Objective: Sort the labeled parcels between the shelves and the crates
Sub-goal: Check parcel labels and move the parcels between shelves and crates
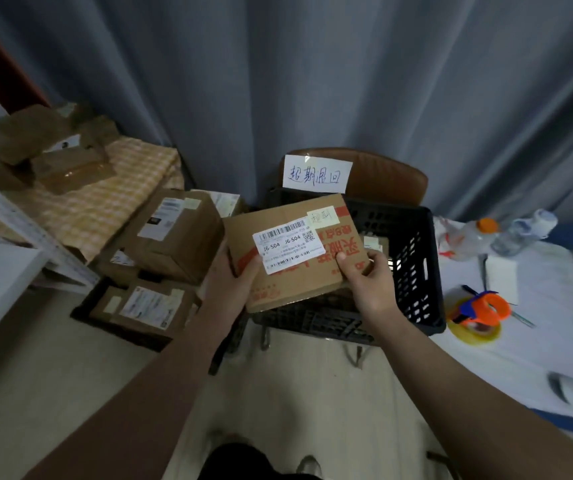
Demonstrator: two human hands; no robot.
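While it is held over a black plastic slatted crate [416, 271] at the centre of the frame, a flat brown cardboard parcel [292, 282] with red print and a white barcode label is gripped from both sides. Its lower left corner is clasped by the left hand [231, 284], thumb on top; its lower right edge is pinched by the right hand [369, 284], thumb on top, fingers hidden beneath. A handwritten white paper sign [316, 174] is fixed behind the crate. Brown cardboard boxes [177, 237] are stacked at centre left beside a white metal shelf [25, 226].
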